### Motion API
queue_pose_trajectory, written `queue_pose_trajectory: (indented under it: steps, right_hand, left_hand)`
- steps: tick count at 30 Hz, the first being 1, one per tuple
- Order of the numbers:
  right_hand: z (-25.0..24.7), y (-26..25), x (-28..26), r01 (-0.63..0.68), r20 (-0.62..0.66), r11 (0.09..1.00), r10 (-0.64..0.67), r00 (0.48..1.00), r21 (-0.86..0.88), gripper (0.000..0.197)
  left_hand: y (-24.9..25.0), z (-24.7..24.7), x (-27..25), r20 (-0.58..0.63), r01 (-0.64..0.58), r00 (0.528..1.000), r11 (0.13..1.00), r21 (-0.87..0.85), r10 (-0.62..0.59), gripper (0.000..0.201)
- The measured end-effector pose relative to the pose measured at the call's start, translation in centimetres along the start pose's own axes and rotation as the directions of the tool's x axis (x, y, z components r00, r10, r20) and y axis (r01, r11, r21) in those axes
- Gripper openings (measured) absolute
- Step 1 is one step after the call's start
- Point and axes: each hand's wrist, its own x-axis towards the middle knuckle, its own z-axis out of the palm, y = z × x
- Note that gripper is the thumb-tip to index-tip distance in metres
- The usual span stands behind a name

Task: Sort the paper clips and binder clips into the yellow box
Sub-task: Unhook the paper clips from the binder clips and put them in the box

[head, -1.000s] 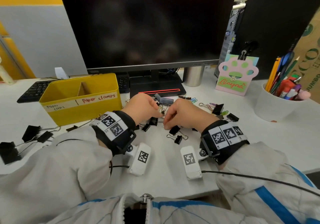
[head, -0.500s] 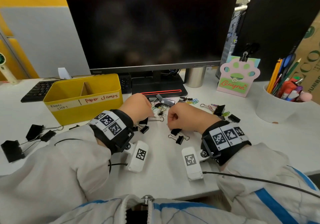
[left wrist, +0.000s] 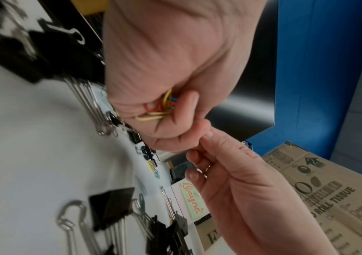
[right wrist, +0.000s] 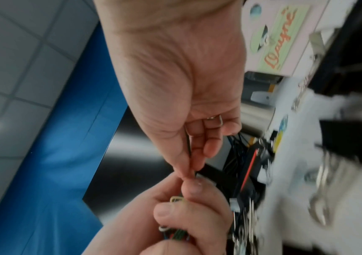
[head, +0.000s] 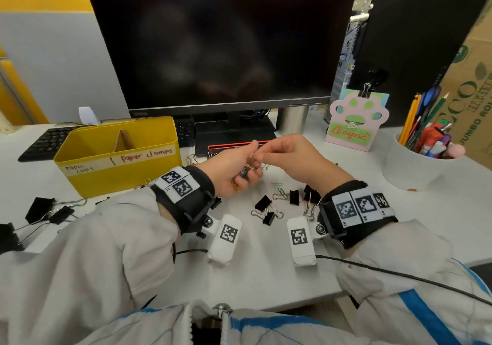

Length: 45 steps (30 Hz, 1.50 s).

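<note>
A bundle of coloured paper clips (left wrist: 161, 107) was held curled inside the left hand (head: 234, 170), raised above the table (head: 266, 278) in front of the monitor (head: 221, 38). The right hand (head: 291, 158) was met with it fingertip to fingertip, its thumb and forefinger pinched on what seemed to be one more clip; a silver wire loop (right wrist: 216, 121) was also seen tucked under its curled fingers. The step was judged to be a handover of a clip into the left hand's bundle. To do it well, the left fingers would be loosened only slightly, so that none of the gathered clips slipped out, and the new clip would be pushed in before the pinch was released. The yellow box (head: 117, 158) stood to the left, near the left wrist, its compartment labelled for paper clips on the left of the divider; the bundle would best be emptied low over that side. Black binder clips (head: 266, 210) lay scattered on the table, destined for the other compartment.
</note>
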Motion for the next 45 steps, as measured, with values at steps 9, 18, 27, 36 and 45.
queue_pose_trajectory:
  steps: [9,18,27,36,45]
  right_hand:
    - [-4.2,1.5,-2.7,-0.371,0.015,0.829,0.414,0.91,-0.418,0.031]
    - [-5.0,0.8,-3.3,-0.363,0.065,0.757,0.469,0.881,-0.544,0.059]
    - [-6.0,1.6,-3.7,-0.376,0.049,0.752,0.475,0.879,-0.541,0.04]
    - [-11.4,1.8,-5.0,-0.484,-0.168,0.601,0.504,0.847,-0.636,0.039]
    - [-9.6,2.8,-3.7,-0.449,-0.234,0.603,0.403,0.885,-0.659,0.04]
  left_hand:
    - [1.0,4.1,0.8,-0.216,-0.066,0.922,0.679,0.731,0.321,0.037]
    - [1.0,4.7,1.4,0.199,-0.272,0.909,0.159,0.949,0.366,0.04]
    - [0.7,6.3,1.7,0.345,-0.318,0.895,-0.137,0.938,0.281,0.046]
    - [2.7,3.4,1.4,0.2,-0.146,0.938,-0.2,0.969,0.284,0.047]
    - [3.5,3.4,2.5,0.09,-0.042,0.933,-0.144,0.989,0.35,0.059]
